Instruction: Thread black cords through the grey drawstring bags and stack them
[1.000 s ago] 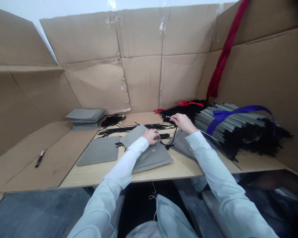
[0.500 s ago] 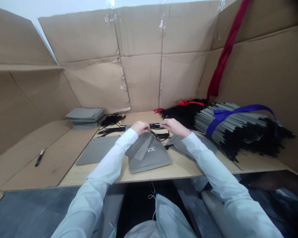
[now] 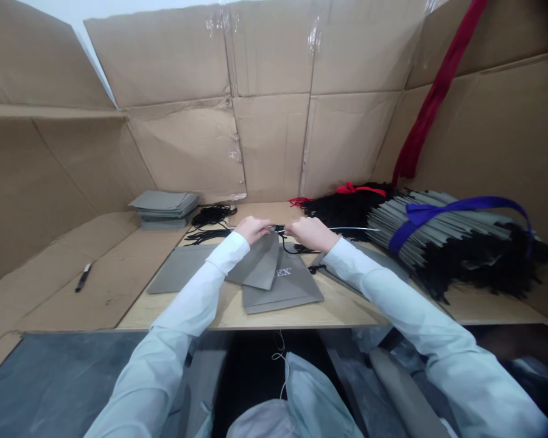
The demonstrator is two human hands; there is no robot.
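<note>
1. The left hand (image 3: 252,230) sits at the far edge of a gray cloth pouch (image 3: 285,291), near the middle of the tabletop (image 3: 237,310). Its fingers are curled closed, but whether they grip the cloth or the cord cannot be told.
2. The right hand (image 3: 311,234) is clenched just beside the left hand. A thin metal wire (image 3: 351,229) sticks out of its grip and points toward the right side of the tabletop.
3. A black cord (image 3: 279,230) runs between the two hands, and a loop of it drops onto the pouch's far side.
4. The pouch lies flat near the tabletop's front edge, with white "EX" lettering on it. A folded flap (image 3: 258,261) lies under the left hand, and white sleeves cover both arms.
5. A second gray pouch (image 3: 178,271) lies flat to the left, just beside the first. A third (image 3: 342,260) lies to the right, partly under the right sleeve.
6. Toward the far left corner are a small stack of gray pouches (image 3: 164,210) and a heap of black cords (image 3: 212,215).
7. Along the far right are black cords tied with red ribbon (image 3: 347,210) and a large bundle of gray pouches tied with blue ribbon (image 3: 442,234).
8. A marker (image 3: 83,277) lies on cardboard (image 3: 73,310) left of the tabletop.
</note>
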